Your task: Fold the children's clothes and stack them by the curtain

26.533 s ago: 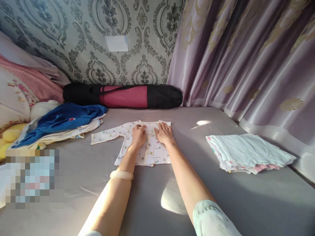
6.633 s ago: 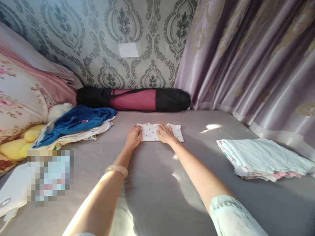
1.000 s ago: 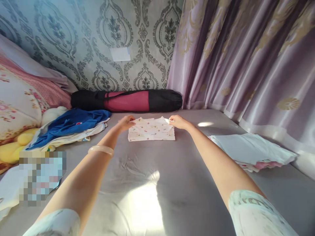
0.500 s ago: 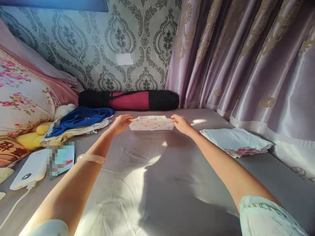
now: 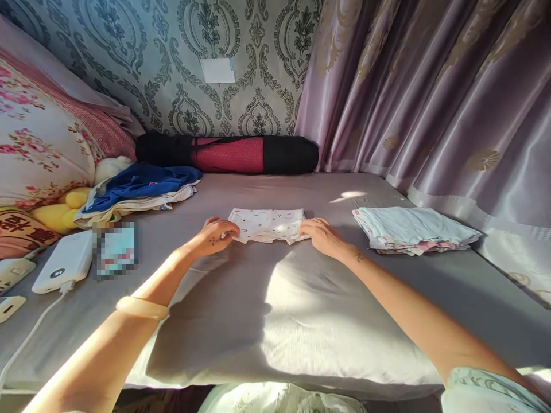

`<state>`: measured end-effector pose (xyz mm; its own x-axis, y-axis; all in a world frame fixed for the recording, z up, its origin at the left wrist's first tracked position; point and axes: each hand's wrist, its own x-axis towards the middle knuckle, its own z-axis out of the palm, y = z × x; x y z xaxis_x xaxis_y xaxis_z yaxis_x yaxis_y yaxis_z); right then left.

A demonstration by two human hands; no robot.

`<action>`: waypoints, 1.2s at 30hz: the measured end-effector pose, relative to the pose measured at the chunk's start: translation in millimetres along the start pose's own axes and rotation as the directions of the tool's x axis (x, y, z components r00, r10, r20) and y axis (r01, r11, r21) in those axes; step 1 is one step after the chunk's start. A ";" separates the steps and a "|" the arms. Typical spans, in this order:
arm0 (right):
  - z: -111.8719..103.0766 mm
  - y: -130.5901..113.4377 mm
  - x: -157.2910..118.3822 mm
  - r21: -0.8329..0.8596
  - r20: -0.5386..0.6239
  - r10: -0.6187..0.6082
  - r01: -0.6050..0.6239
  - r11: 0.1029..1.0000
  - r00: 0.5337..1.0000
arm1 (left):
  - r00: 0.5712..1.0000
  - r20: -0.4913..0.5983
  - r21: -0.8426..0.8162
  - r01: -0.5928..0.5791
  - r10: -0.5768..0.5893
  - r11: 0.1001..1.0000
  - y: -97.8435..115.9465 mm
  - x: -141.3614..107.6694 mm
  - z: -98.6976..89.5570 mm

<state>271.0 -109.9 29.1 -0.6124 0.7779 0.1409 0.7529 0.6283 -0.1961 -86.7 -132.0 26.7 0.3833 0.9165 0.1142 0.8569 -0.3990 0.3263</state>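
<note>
A small white printed garment (image 5: 269, 222) lies spread on the grey bed sheet, its edge with a curved opening towards me. My left hand (image 5: 217, 234) pinches its left corner, fingers closed on the cloth. At the opposite corner my right hand (image 5: 321, 234) is closed on the fabric in the same way. Both hands rest low, at the level of the sheet.
Folded pale clothes (image 5: 415, 229) lie at the right by the curtain (image 5: 387, 86). A blue garment (image 5: 146, 183) tops a pile at the left, near a white power bank (image 5: 66, 261) with a cable. A black and red roll (image 5: 228, 154) lies along the wall.
The garment was held up taut between both hands; now it lies on the sheet, nearer to me, with more of its printed face showing. The view has tilted down.
</note>
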 end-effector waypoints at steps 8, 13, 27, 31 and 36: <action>21.5 -55.1 63.9 0.021 -0.083 0.120 -0.119 0.993 0.989 | 0.993 -0.106 0.097 -0.036 0.046 0.995 39.1 52.2 26.4; 29.3 -62.2 85.5 -0.044 0.071 0.145 -0.142 0.989 0.987 | 0.999 -0.007 0.171 -0.048 0.050 0.984 45.9 69.0 40.6; 52.5 -38.9 84.7 0.003 0.080 0.092 -0.093 0.996 0.993 | 0.968 0.236 0.053 -0.102 0.087 0.993 31.8 68.5 42.9; 46.9 -40.6 84.6 0.000 0.107 0.103 -0.104 0.995 0.989 | 0.971 0.219 0.027 -0.101 0.093 0.994 32.8 69.3 37.1; 40.4 -40.8 76.5 -0.075 0.046 0.227 -0.223 0.972 0.973 | 0.989 0.122 0.064 -0.090 0.081 0.994 35.1 69.8 36.1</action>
<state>183.7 -76.6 8.7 -0.4363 0.8985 0.0483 0.8863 0.4384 -0.1493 -17.4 -83.1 12.3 0.4907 0.8710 0.0255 0.8395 -0.4804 0.2540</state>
